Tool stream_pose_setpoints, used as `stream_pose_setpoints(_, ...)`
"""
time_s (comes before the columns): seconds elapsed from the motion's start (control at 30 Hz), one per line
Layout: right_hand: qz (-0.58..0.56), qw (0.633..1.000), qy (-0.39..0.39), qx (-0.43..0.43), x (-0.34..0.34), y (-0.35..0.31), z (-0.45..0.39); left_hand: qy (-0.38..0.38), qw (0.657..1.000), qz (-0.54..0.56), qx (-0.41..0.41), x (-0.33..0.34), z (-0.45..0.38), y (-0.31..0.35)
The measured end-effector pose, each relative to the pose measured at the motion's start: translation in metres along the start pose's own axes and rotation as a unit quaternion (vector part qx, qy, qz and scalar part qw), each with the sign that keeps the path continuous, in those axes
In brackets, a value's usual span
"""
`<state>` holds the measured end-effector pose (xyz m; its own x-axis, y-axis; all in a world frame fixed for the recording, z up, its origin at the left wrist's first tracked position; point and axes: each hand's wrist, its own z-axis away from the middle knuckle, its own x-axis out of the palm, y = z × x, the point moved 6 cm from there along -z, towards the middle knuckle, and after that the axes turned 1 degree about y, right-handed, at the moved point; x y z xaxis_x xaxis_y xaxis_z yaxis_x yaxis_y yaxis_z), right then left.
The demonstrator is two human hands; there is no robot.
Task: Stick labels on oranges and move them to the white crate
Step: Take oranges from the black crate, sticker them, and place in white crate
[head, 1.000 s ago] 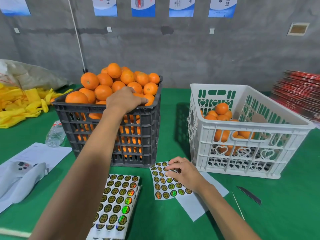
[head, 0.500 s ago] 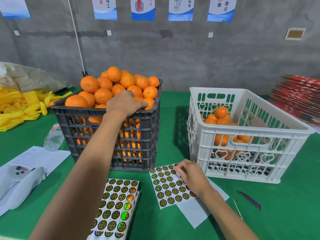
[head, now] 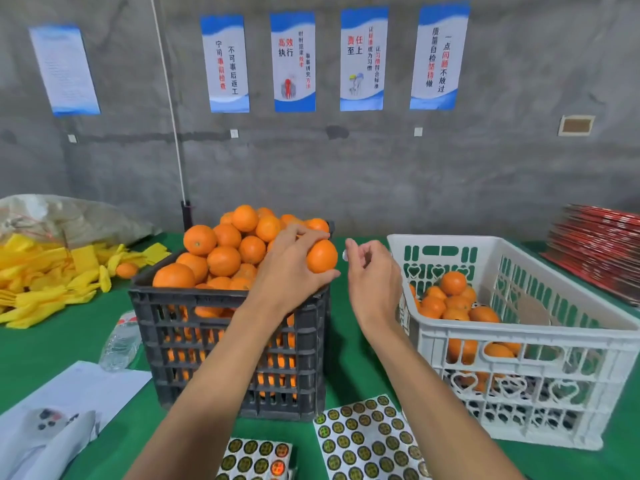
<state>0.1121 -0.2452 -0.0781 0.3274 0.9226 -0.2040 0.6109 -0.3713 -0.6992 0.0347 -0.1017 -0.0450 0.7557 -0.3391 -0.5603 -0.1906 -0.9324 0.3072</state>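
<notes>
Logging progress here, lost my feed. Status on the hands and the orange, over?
Left hand grips orange above black crate. Right hand pinches label beside it. Label not on yet. Nothing blocking white crate.

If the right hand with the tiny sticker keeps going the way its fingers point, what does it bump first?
Probably the orange gripped by the left hand: the right hand pinches a label just beside it, though depth is hard to judge.
</notes>
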Motion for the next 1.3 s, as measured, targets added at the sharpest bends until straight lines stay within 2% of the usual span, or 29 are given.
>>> stream_pose_setpoints(0.1, 0.006, 0.999, 0.016, -0.04, 0.002, -0.014, -0.001, 0.002, 1.0, -0.002, 0.006, 0.003, -0.005, 0.007)
stream_pose_setpoints(0.23, -0.043, 0.998, 0.005, -0.038, 0.003, -0.011, -0.001, 0.001, 0.999, -0.036, -0.005, 0.011, -0.008, 0.01)
stream_pose_setpoints(0.33, -0.063, 0.994, -0.082, -0.037, 0.011, -0.009, 0.006, 0.012, 0.997, -0.074, -0.003, 0.016, -0.012, 0.009)
stream_pose_setpoints(0.43, -0.11, 0.979, -0.159, 0.068, 0.023, 0.007, 0.007, -0.034, 0.998, -0.02, 0.039, 0.027, -0.013, 0.018)
stream_pose_setpoints(0.5, -0.238, 0.935, -0.142, 0.221, 0.026, 0.029, 0.003, -0.082, 0.994, 0.056, 0.048, 0.031, -0.013, 0.019)
stream_pose_setpoints(0.53, -0.324, 0.892, -0.116, 0.295, 0.026, 0.038, 0.003, -0.087, 0.994, 0.064, 0.036, 0.029, -0.015, 0.014)
stream_pose_setpoints(0.6, -0.458, 0.802, -0.047, 0.382, 0.02, 0.052, 0.002, -0.052, 0.998, -0.015, -0.025, 0.015, -0.021, -0.012)
stream_pose_setpoints(0.63, -0.496, 0.773, -0.015, 0.396, 0.016, 0.058, 0.0, -0.028, 0.992, -0.093, -0.079, 0.004, -0.025, -0.033)
stream_pose_setpoints(0.67, -0.515, 0.76, 0.006, 0.396, 0.012, 0.062, -0.001, -0.011, 0.975, -0.167, -0.147, -0.009, -0.028, -0.055)
stream_pose_setpoints(0.73, -0.504, 0.779, 0.014, 0.372, 0.006, 0.064, -0.003, 0.018, 0.941, -0.218, -0.259, -0.035, -0.027, -0.094)
stream_pose_setpoints(0.8, -0.479, 0.807, 0.002, 0.346, 0.006, 0.063, -0.002, 0.036, 0.925, -0.209, -0.315, -0.052, -0.027, -0.126)
stream_pose_setpoints(0.9, -0.472, 0.813, -0.024, 0.34, 0.012, 0.061, 0.007, 0.005, 0.905, -0.185, -0.384, -0.057, -0.026, -0.163)
stream_pose_setpoints(1.0, -0.455, 0.816, -0.054, 0.351, 0.019, 0.066, 0.021, -0.023, 0.907, -0.192, -0.375, -0.053, -0.028, -0.176)
stream_pose_setpoints(1.23, -0.404, 0.834, -0.11, 0.36, 0.035, 0.083, 0.052, 0.059, 0.901, -0.2, -0.381, -0.065, -0.027, -0.173)
stream_pose_setpoints(1.3, -0.387, 0.839, -0.12, 0.364, 0.038, 0.089, 0.058, 0.078, 0.911, -0.199, -0.353, -0.068, -0.026, -0.164)
